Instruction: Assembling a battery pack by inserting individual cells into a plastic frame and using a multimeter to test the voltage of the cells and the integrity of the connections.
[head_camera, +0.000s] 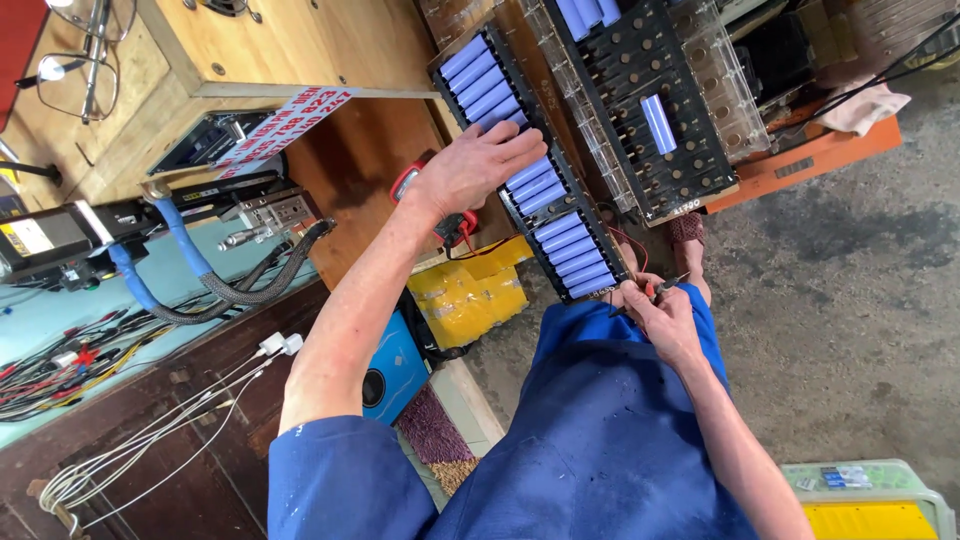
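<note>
Battery holder (530, 160), a long black rack filled with pale blue cylindrical cells, lay slanted across our lap and the wooden table (330, 60), its far end resting near a second, larger rack (650, 110) holding only a few cells. We pressed our left hand (480, 165) flat on the middle of the row, fingers spread over the cells, apparently to keep the rack from sliding. Our right hand (665, 310) sat at the near end, fingers pinched around a thin probe with red and black leads (625, 245) running back to a red meter (435, 205) beside the left wrist. A yellow packet (470, 295) lay below, and white cables (180, 410) trailed over the dark bench at left.
</note>
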